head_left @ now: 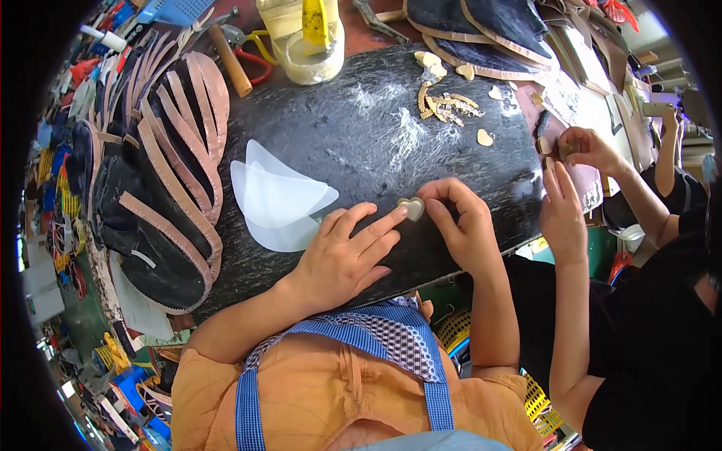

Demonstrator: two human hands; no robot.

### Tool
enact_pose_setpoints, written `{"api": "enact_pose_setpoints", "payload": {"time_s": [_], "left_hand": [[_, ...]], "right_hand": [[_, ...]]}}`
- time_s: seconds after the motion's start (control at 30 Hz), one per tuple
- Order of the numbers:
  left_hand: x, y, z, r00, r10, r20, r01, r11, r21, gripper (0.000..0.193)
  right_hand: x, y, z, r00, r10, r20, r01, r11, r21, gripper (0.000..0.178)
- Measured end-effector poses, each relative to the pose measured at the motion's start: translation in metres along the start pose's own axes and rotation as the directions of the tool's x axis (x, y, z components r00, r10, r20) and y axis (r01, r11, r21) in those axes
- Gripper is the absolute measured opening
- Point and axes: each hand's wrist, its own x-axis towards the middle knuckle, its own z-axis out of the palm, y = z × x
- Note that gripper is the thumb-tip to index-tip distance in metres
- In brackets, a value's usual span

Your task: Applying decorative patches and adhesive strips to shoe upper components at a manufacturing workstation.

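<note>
A small heart-shaped metal charm [412, 210], pale on its face with a gold rim, lies at the near middle of the dark work board [316, 120]. My left hand [346, 252] rests on the board with its fingers spread, and the index fingertip touches the charm's left side. My right hand [462, 225] is closed, thumb and index finger pinched together at the charm's right edge. Beside my left hand lie thin, translucent white curved sheets [267, 199], overlapping each other.
Black pieces with pink edging [177, 218] pile up at left; more black pieces [481, 37] lie far right. A yellowish glue pot [312, 60], a wooden handle [232, 64] and scissors [259, 64] stand behind. Gold chains [447, 105] lie beyond. A co-worker's hands [571, 180] work at right.
</note>
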Motion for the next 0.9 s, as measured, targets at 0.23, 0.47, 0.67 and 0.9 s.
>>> {"api": "enact_pose_setpoints", "payload": {"time_s": [0.23,0.47,0.67,0.9], "left_hand": [[0.011,0.004,-0.007,0.999,0.037,-0.028,-0.036,0.999,0.014,0.05],[0.016,0.008,-0.008,0.999,0.051,-0.014,-0.05,0.998,0.022,0.051],[0.02,0.009,-0.01,0.998,0.059,-0.03,-0.058,0.998,0.036,0.054],[0.029,0.012,-0.013,0.995,0.091,-0.046,-0.089,0.995,0.035,0.055]], "right_hand": [[-0.001,0.002,-0.006,0.988,0.139,0.066,-0.154,0.873,0.462,0.019],[-0.006,0.01,-0.007,0.983,0.167,0.075,-0.179,0.802,0.569,0.018],[-0.006,0.009,-0.006,0.985,0.165,0.044,-0.16,0.802,0.575,0.017],[-0.007,0.014,-0.008,0.989,0.145,-0.004,-0.116,0.809,0.577,0.015]]}}
